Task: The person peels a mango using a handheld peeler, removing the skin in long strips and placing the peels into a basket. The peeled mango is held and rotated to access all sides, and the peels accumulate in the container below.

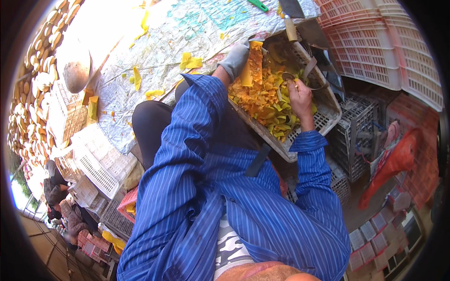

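Observation:
My left hand [236, 60], in a grey glove, grips a long slab of orange pumpkin [256, 63] by its far part. Stringy flesh lines the slab's inner face, which turns to the right. In my bare right hand [300, 96] is a small round metal scraper [287, 76], perhaps a spoon; my fingers hide its handle. It is apart from the slab. Both hands are over a dirty white plastic crate [330, 117] in front of my lap. Inside lie orange pulp with seeds [258, 96] and yellow-green peel strips [281, 130].
A cleaver [290, 28] with a wooden handle lies by the crate's far corner. Peel scraps [191, 61] and a green handle [259, 5] lie on the plastic-covered surface [158, 52]. Stacked crates [369, 52] flank the right; more crates [105, 158] and people [75, 217] are at left.

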